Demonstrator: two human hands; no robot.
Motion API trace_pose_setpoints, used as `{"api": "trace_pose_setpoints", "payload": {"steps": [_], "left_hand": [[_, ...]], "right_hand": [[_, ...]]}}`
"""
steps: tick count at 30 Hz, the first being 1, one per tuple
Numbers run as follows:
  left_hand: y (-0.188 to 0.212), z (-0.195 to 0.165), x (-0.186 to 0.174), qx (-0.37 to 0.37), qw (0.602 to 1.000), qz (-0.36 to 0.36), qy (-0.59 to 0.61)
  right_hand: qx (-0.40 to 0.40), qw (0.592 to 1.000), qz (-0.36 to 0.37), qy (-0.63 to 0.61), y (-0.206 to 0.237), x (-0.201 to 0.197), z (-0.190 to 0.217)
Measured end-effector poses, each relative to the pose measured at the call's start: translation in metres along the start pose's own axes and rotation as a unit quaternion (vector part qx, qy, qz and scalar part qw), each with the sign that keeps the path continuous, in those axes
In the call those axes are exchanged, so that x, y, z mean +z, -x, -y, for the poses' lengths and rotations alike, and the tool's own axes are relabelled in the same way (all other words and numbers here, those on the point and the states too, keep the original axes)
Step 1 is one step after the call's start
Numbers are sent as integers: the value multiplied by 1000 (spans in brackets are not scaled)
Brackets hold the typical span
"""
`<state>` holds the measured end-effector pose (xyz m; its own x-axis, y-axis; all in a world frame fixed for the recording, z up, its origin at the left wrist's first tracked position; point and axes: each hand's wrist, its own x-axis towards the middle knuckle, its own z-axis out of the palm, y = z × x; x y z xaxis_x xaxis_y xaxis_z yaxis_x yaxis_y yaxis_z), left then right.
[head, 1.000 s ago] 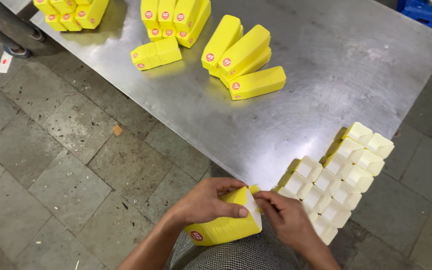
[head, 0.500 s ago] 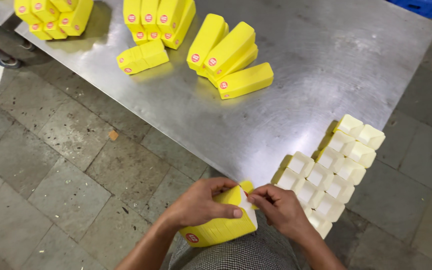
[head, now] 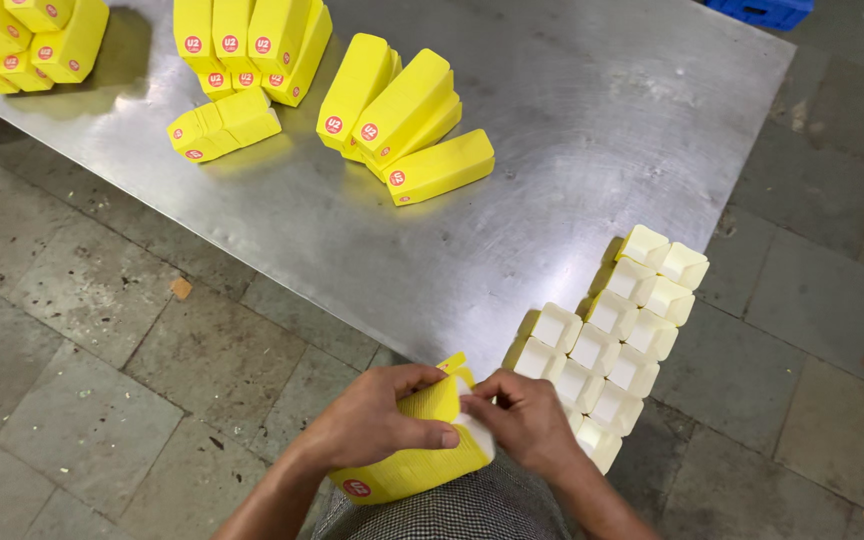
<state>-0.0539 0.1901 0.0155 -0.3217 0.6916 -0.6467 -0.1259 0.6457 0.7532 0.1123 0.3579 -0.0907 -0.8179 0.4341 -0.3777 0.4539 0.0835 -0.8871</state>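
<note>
Yellow carton (head: 414,462) grasped by left hand (head: 372,428); right hand (head: 524,420) grip pinching its open end flap, over lap.

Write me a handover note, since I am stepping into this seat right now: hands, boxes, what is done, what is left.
Left hand: grips a yellow box over the lap, thumb across its side.
Right hand: pinches the box's open end, at the flap.
Steel table: closed yellow boxes lie in heaps at the far side; a block of open-ended boxes stands at the near edge beside the right hand.
Done: the far heaps look closed.
Left: the box in hand is not yet shut, and the near block is still open.
</note>
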Motion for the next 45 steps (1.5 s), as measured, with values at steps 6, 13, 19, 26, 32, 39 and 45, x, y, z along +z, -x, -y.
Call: {"api": "trace_pose_setpoints", "payload": {"steps": [6,13,19,26,32,39,45], "left_hand": [[0,9,-6,48,997,27,56],[-9,14,-2,81,987,79,114],[-18,4,9,38,996,51,69],[-26,-16,15,-120,992,12,25],[-24,-20,18,-141,989,-27,-22],[-17,-11,14,-163,982,-1,-94],[-8,7,4,-103,994,16,-37]], "right_hand": [[92,987,-117,-53,-22,-35,14],[-36,996,-32,74,-8,-18,2],[-126,969,71,201,7,-32,5],[-28,929,-78,362,-110,-166,-11],[59,883,-20,465,-171,-187,-13],[121,867,22,483,-179,-180,-29],[149,951,-80,258,-132,-144,10]]}}
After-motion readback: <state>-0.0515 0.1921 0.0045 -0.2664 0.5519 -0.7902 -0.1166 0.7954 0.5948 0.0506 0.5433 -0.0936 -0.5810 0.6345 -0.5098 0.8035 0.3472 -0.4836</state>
